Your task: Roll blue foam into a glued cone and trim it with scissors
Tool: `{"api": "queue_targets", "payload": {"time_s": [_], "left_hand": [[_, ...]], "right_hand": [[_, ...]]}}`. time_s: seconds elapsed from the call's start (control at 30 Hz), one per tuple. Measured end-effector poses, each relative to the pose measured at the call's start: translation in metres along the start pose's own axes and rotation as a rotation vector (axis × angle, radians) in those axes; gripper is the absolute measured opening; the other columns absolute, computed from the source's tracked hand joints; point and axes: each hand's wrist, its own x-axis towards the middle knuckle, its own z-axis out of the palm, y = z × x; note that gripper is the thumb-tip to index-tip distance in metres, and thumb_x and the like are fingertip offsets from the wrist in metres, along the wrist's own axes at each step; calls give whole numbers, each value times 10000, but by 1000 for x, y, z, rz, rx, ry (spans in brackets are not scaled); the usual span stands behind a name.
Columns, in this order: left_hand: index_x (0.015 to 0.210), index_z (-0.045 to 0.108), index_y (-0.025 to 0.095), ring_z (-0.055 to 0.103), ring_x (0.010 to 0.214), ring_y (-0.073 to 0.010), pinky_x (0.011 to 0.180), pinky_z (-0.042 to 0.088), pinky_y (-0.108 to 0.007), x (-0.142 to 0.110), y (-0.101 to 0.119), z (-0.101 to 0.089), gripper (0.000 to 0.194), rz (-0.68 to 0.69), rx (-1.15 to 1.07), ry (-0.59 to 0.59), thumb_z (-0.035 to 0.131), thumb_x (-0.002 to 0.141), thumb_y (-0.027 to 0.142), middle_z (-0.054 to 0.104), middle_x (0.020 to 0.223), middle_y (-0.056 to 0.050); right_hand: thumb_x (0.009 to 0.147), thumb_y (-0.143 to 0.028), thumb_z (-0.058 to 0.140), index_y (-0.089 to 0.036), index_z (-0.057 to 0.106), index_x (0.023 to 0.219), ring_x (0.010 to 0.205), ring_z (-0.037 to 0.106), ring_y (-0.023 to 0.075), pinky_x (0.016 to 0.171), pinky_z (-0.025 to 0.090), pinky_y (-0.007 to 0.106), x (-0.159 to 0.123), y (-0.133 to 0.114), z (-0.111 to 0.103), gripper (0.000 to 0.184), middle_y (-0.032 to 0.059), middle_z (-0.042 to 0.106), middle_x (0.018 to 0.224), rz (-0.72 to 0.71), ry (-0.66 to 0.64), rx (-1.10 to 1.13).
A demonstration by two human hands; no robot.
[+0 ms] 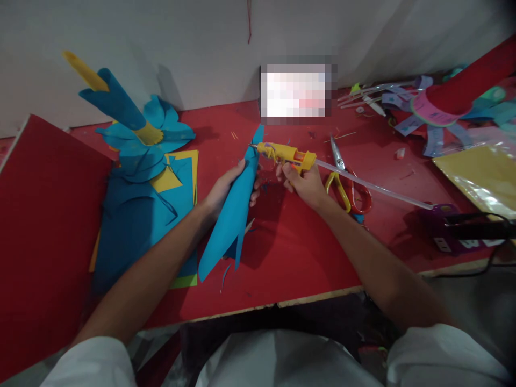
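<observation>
My left hand (226, 188) is wrapped round a long blue paper piece (231, 215), folded into a narrow petal shape and held tilted above the red table (298, 252). My right hand (304, 185) grips a yellow glue gun (288, 155) with a clear glue stick (374, 187) sticking out of its back. The gun's nozzle points left and touches the upper edge of the blue paper piece near its tip.
A blue paper flower with a yellow centre (137, 134) stands at the left on blue and yellow sheets (141, 215). Scissors with yellow and red handles (346, 183) lie right of my hand. A red board (44, 226), a power strip (455, 234) and paper scraps (427, 113) surround them.
</observation>
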Motion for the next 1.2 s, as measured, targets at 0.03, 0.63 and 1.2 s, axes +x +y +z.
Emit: {"api": "queue_targets", "payload": {"time_s": [0.03, 0.63, 1.2], "left_hand": [[1109, 645, 157, 637, 538, -156, 477, 537, -248, 0, 0, 1, 409, -7, -7, 2, 608, 1016, 554, 649, 724, -26], [1088, 649, 161, 627, 525, -152, 457, 523, -244, 0, 3, 0, 386, 51, -57, 5, 528, 1063, 526, 633, 728, -25], [1042, 658, 165, 622, 525, -151, 462, 516, -244, 0, 3, 2, 413, 23, 3, 31, 601, 1019, 574, 630, 710, -25]], "right_hand": [[785, -915, 638, -208, 617, 786, 458, 415, 71, 431, 328, 259, 0, -1, 0, 707, -8, 591, 671, 2, 1, 4], [777, -905, 657, -212, 576, 704, 429, 390, 63, 413, 314, 255, 0, -7, 0, 702, -38, 503, 594, 12, -12, -13], [780, -933, 609, -221, 610, 751, 515, 414, 98, 485, 331, 274, -2, 0, -2, 712, -22, 532, 631, 11, -50, -96]]}}
